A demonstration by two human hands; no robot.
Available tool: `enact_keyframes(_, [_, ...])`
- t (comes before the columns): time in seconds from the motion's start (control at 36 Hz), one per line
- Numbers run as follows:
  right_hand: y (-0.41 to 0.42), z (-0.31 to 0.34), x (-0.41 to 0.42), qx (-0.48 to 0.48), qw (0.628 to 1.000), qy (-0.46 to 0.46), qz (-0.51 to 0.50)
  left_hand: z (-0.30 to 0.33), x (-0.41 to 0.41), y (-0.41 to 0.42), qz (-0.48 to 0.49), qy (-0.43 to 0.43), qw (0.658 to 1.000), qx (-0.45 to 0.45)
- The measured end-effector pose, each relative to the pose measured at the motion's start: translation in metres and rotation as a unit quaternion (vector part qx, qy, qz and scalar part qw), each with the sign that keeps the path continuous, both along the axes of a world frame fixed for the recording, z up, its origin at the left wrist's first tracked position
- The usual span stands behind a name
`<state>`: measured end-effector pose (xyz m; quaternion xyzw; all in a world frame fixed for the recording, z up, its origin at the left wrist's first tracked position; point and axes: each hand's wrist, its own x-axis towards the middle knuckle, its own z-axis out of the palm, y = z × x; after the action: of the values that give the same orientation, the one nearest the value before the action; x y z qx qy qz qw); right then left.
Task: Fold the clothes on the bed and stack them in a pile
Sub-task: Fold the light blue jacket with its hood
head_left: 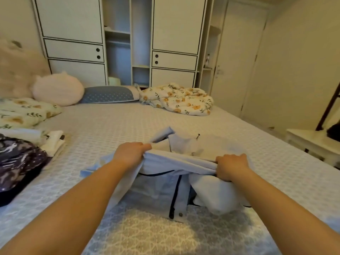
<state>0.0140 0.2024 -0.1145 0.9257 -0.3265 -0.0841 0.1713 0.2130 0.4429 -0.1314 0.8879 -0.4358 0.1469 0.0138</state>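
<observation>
Left hand (131, 153) and right hand (230, 167) each pinching raised fold of pale blue shirt (165, 188), mid-bed (114, 122). Folded pile (20, 159) left of shirt, probably dark patterned garment topmost.

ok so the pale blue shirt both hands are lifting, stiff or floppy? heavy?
Likely floppy: the pale blue shirt sags between the left hand and right hand and bunches below each grip. Probably light, since thin folds hang from pinched edges. It probably won't slide far on the bed.
</observation>
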Motion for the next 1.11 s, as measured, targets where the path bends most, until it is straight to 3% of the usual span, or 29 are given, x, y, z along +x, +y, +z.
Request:
enact_keyframes(0.11, [0.010,-0.012,-0.009,-0.047,0.999,0.009,-0.003,0.000,-0.007,-0.006,0.017,0.062,0.994,0.083])
enact_keyframes(0.19, [0.020,-0.029,-0.012,-0.016,0.998,0.014,0.051,-0.002,-0.026,-0.019,-0.042,0.181,0.969,0.163])
enact_keyframes(0.22, [0.025,-0.033,-0.013,0.009,0.998,-0.004,0.062,0.000,-0.039,-0.026,-0.074,0.253,0.953,0.153])
enact_keyframes(0.25, [0.029,-0.036,-0.012,0.037,0.996,-0.035,0.068,0.004,-0.054,-0.035,-0.112,0.355,0.921,0.113])
enact_keyframes(0.31, [0.041,-0.034,-0.009,0.120,0.983,-0.124,0.057,0.012,-0.078,-0.056,-0.191,0.531,0.825,-0.007])
enact_keyframes(0.36, [0.056,-0.028,-0.005,0.222,0.952,-0.205,0.044,0.018,-0.092,-0.079,-0.195,0.617,0.754,-0.108])
enact_keyframes(0.42, [0.077,-0.027,-0.005,0.354,0.903,-0.238,0.053,0.023,-0.096,-0.096,-0.145,0.641,0.731,-0.184])
enact_keyframes(0.44, [0.086,-0.028,-0.007,0.448,0.859,-0.241,0.057,0.023,-0.093,-0.101,-0.121,0.623,0.747,-0.196])
enact_keyframes(0.47, [0.093,-0.031,-0.009,0.530,0.814,-0.226,0.068,0.022,-0.089,-0.104,-0.099,0.590,0.781,-0.178])
enact_keyframes(0.5, [0.096,-0.035,-0.013,0.568,0.792,-0.205,0.090,0.020,-0.082,-0.104,-0.077,0.537,0.830,-0.133])
enact_keyframes(0.56, [0.088,-0.043,-0.020,0.546,0.805,-0.182,0.144,0.008,-0.072,-0.099,-0.049,0.426,0.903,-0.019])
enact_keyframes(0.61, [0.072,-0.051,-0.027,0.485,0.829,-0.229,0.159,-0.009,-0.073,-0.093,-0.043,0.352,0.932,0.067])
enact_keyframes(0.69, [0.041,-0.066,-0.036,0.379,0.866,-0.293,0.146,-0.037,-0.076,-0.085,-0.045,0.233,0.964,0.123])
enact_keyframes(0.75, [0.019,-0.078,-0.041,0.275,0.904,-0.278,0.170,-0.048,-0.072,-0.077,-0.047,0.150,0.979,0.126])
enact_keyframes(0.81, [-0.001,-0.091,-0.045,0.212,0.932,-0.229,0.185,-0.051,-0.060,-0.068,-0.053,0.133,0.980,0.135])
enact_keyframes(0.89, [-0.018,-0.109,-0.051,0.162,0.957,-0.164,0.176,-0.043,-0.033,-0.043,-0.036,0.198,0.966,0.162])
enact_keyframes(0.97, [-0.022,-0.118,-0.046,0.111,0.970,-0.131,0.174,-0.024,0.001,0.001,0.007,0.243,0.965,0.102])
enact_keyframes(1.06, [-0.013,-0.121,-0.032,0.070,0.970,-0.092,0.216,-0.004,0.029,0.053,0.109,0.130,0.980,0.105])
enact_keyframes(1.11, [-0.001,-0.120,-0.019,0.050,0.958,-0.119,0.256,0.007,0.039,0.077,0.187,0.044,0.970,0.150])
